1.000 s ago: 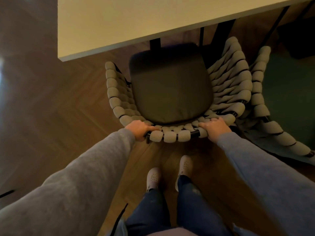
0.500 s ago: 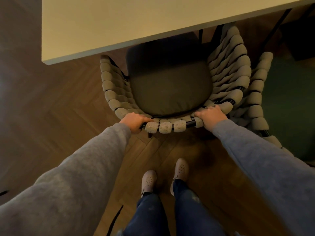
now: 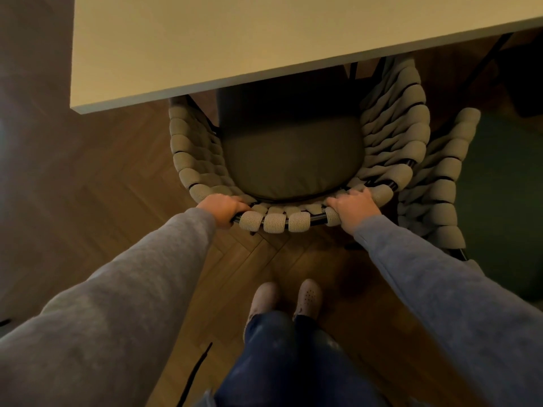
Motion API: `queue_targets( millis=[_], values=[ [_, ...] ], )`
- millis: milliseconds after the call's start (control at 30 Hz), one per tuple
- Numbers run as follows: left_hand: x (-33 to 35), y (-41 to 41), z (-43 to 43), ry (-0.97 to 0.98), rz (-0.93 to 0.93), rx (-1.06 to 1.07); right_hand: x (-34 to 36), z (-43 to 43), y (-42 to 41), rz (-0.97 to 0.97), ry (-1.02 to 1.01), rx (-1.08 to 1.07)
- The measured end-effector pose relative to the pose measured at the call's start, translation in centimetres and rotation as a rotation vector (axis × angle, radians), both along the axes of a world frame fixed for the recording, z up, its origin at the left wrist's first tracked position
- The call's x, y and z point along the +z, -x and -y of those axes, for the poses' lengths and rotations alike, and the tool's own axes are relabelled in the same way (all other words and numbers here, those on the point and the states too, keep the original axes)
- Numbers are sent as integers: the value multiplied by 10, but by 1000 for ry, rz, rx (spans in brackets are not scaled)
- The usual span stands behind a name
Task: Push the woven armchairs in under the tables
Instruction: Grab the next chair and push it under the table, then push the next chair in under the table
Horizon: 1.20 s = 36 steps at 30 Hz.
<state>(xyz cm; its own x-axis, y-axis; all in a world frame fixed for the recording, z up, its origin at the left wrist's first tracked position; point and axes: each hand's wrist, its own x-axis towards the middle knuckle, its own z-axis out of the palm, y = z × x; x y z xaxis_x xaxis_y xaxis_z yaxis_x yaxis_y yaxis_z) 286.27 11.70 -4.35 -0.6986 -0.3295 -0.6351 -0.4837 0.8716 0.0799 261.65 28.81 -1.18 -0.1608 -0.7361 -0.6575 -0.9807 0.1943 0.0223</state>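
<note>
A woven armchair [image 3: 393, 133] with thick beige cord and a dark seat cushion [image 3: 291, 160] stands in front of me. Its front part sits under the pale table [image 3: 235, 42], whose edge hides the front of the seat. My left hand [image 3: 223, 208] grips the top rail of the backrest at the left. On the right end of that rail my right hand [image 3: 354, 204] is closed around the cord and frame. Both arms are stretched forward in grey sleeves.
A second woven armchair [image 3: 446, 183] stands close against the right side of the first one. A dark green rug [image 3: 505, 201] lies at the right. Black table legs [image 3: 484, 60] show under the tabletop. My feet [image 3: 286, 298] stand on herringbone wood floor.
The armchair has slid forward under the table, so the tabletop now covers more of the seat. Both hands kept their grip on the backrest rail and I stepped after it.
</note>
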Motion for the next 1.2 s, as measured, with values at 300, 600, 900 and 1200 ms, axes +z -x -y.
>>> queue_targets(
  millis=[300, 600, 900, 1200],
  values=[
    [-3, 7, -14, -8, 25, -10, -5, -13, 5, -11, -18, -32],
    [18, 34, -36, -147, -1, 59, -8, -55, 21, 172, 229, -95],
    [32, 194, -187, -76, -654, -264, 24, -177, 138, 99, 436, -359],
    [14, 305, -379, 61, -167, -577, 7, -422, 233, 139, 244, -538]
  ],
)
